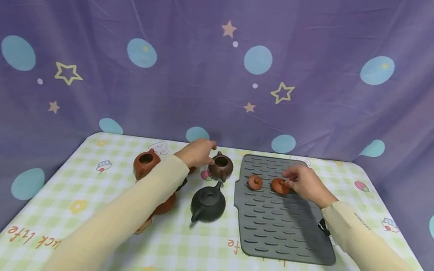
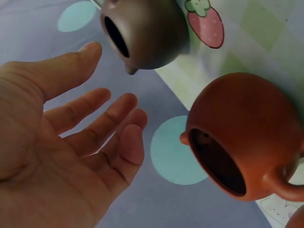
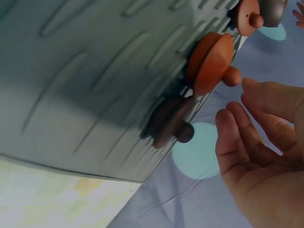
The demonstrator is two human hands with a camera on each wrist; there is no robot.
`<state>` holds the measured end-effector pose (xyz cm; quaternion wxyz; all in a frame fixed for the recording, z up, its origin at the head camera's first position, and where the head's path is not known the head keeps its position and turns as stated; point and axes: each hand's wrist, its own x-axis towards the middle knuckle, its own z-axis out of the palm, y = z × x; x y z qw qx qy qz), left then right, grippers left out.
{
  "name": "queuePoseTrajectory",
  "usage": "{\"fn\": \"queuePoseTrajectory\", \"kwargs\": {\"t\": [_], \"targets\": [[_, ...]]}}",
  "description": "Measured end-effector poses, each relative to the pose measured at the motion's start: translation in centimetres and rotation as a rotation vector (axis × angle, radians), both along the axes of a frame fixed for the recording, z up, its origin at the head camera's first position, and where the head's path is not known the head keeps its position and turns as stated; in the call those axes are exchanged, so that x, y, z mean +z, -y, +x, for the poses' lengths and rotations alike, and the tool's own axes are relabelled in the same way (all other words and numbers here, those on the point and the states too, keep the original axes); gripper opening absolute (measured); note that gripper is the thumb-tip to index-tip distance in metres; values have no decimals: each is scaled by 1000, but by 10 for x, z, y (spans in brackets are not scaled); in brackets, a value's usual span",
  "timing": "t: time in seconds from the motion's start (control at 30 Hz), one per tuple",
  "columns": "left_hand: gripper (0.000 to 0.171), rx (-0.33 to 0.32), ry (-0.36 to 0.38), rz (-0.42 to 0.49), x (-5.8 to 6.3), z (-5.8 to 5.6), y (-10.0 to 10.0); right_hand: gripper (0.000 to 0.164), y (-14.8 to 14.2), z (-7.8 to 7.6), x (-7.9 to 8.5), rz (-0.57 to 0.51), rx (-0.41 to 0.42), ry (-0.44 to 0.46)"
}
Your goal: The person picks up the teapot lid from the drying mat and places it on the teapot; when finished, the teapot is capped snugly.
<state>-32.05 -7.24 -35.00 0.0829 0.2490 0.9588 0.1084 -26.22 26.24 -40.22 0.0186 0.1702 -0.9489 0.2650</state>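
My left hand [image 1: 197, 152], fingers loosely bent and nothing in them, is beside a lidless dark brown teapot [image 1: 221, 166]. In the left wrist view a lidless reddish-brown teapot [image 2: 244, 135] also sits below the fingers. Over the grey ridged mat [image 1: 267, 224], my right hand [image 1: 308, 185] hovers with relaxed fingers, holding nothing. Its fingertips are close to the knob of an orange-red teapot lid [image 3: 213, 64]. A dark brown lid [image 3: 168, 121] lies beside that one, hidden behind the hand in the head view. A smaller reddish lid [image 1: 254, 182] rests to their left.
A black teapot [image 1: 208, 204] stands left of the mat. Another lidless reddish teapot [image 1: 146, 163] is at the back left, and more reddish pottery [image 1: 165, 205] is partly hidden under my left sleeve. A purple curtain [image 1: 222, 87] hangs behind the checked tablecloth [image 1: 183, 257].
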Motion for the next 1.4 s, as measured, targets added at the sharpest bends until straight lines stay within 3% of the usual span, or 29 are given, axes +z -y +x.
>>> {"fn": "queuePoseTrajectory", "kwargs": {"t": [0.47,0.8,1.03,1.2,1.4], "targets": [[45,40,33,-59,-16,-10,-8,12,-25,-5,-9,79,-124,58],[36,53,37,-73,-19,-10,-12,10,-26,-6,-11,54,-150,16],[37,58,47,-66,-20,-10,-12,9,-16,-11,-3,50,-137,-62],[36,54,45,-56,-20,-9,-11,11,-6,-15,3,31,-146,-48],[35,59,41,-62,-22,-9,-12,14,31,-22,12,-46,-63,-88]]}}
